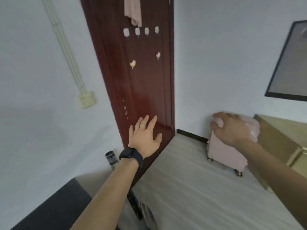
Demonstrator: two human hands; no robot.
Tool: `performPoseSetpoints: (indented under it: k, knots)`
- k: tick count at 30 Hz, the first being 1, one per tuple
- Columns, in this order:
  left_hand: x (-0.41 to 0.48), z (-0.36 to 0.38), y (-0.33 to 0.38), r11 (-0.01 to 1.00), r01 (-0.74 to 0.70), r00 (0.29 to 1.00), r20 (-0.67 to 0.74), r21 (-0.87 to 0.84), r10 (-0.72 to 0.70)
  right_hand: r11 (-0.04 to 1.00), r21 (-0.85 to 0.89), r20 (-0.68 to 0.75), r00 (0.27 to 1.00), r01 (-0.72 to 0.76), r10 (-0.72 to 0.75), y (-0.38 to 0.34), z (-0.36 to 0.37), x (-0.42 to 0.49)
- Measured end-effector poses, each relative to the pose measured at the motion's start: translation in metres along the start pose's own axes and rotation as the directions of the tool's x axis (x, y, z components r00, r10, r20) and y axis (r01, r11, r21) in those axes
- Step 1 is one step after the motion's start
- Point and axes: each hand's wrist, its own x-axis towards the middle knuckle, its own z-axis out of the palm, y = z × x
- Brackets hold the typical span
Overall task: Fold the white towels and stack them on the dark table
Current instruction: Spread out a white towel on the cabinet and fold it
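Observation:
My right hand (230, 130) is raised at the right, its fingers curled around a pale, pinkish-white towel bundle (253, 130) that is blurred by motion. My left hand (144, 138), with a ring and a black wristwatch, is held out with spread straight fingers in front of the dark red door (141, 80); I cannot tell whether it touches the door. A corner of the dark table (49, 209) shows at the bottom left. No other towels are in view.
A pink wheeled suitcase (224, 153) stands on the light floor by the white wall, under my right hand. A tan cabinet (282, 140) sits at the right. A pink cloth (132, 10) hangs at the top of the door. A dark cylinder (111, 157) stands beside the door.

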Motion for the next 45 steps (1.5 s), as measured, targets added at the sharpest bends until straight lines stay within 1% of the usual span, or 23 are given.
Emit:
performPoseSetpoints:
  k: [2,4,6,8,11,13,18,20,22,25,29,33,36,40,42,45]
  knots:
    - [0.058,0.011,0.061,0.994,-0.105,0.994,-0.009,-0.004,0.105,0.997,-0.028,-0.074,0.995,-0.065,0.063,0.059,-0.037,0.028]
    - [0.111,0.023,0.119,0.981,-0.196,0.980,-0.029,0.007,0.196,0.993,-0.008,-0.131,0.984,-0.120,0.118,0.110,-0.069,0.054]
    - [0.159,0.039,0.186,0.958,-0.286,0.958,-0.034,-0.002,0.286,0.983,-0.003,-0.195,0.964,-0.186,0.181,0.164,-0.103,0.076]
    - [0.200,0.058,0.254,0.929,-0.367,0.930,-0.039,-0.046,0.365,0.972,-0.008,-0.281,0.934,-0.234,0.223,0.212,-0.134,0.093]
    - [0.240,0.088,0.346,0.864,-0.483,0.874,-0.023,-0.140,0.485,0.947,-0.058,-0.352,0.895,-0.315,0.276,0.275,-0.172,0.104]
    - [0.257,0.111,0.409,0.806,-0.557,0.825,-0.018,-0.200,0.565,0.918,-0.093,-0.388,0.863,-0.386,0.324,0.320,-0.194,0.107]
    - [0.290,0.169,0.546,0.671,-0.680,0.718,-0.085,-0.297,0.690,0.820,-0.182,-0.434,0.793,-0.542,0.427,0.424,-0.234,0.109]
    - [0.303,0.195,0.593,0.621,-0.705,0.682,-0.088,-0.342,0.726,0.780,-0.196,-0.443,0.763,-0.594,0.470,0.464,-0.245,0.110]
    - [0.319,0.227,0.640,0.582,-0.718,0.647,-0.057,-0.381,0.760,0.732,-0.218,-0.459,0.730,-0.646,0.507,0.507,-0.255,0.111]
    - [0.343,0.271,0.709,0.513,-0.758,0.570,-0.027,-0.402,0.821,0.640,-0.264,-0.478,0.674,-0.722,0.564,0.566,-0.276,0.113]
    - [0.373,0.321,0.804,0.445,-0.787,0.494,-0.006,-0.427,0.869,0.516,-0.301,-0.525,0.591,-0.802,0.613,0.640,-0.313,0.119]
    - [0.378,0.370,0.905,0.387,-0.798,0.413,0.049,-0.463,0.909,0.404,-0.305,-0.515,0.506,-0.863,0.692,0.721,-0.337,0.116]
    - [0.371,0.405,0.978,0.353,-0.794,0.356,0.093,-0.495,0.930,0.352,-0.295,-0.502,0.457,-0.888,0.734,0.783,-0.350,0.115]
    - [0.355,0.459,1.074,0.306,-0.804,0.281,0.128,-0.509,0.951,0.311,-0.296,-0.469,0.421,-0.903,0.776,0.880,-0.363,0.115]
    - [0.344,0.490,1.129,0.299,-0.806,0.266,0.138,-0.511,0.954,0.304,-0.278,-0.445,0.403,-0.911,0.800,0.940,-0.371,0.111]
    - [0.332,0.536,1.212,0.333,-0.798,0.270,0.196,-0.502,0.943,0.319,-0.236,-0.401,0.391,-0.918,0.828,1.028,-0.384,0.109]
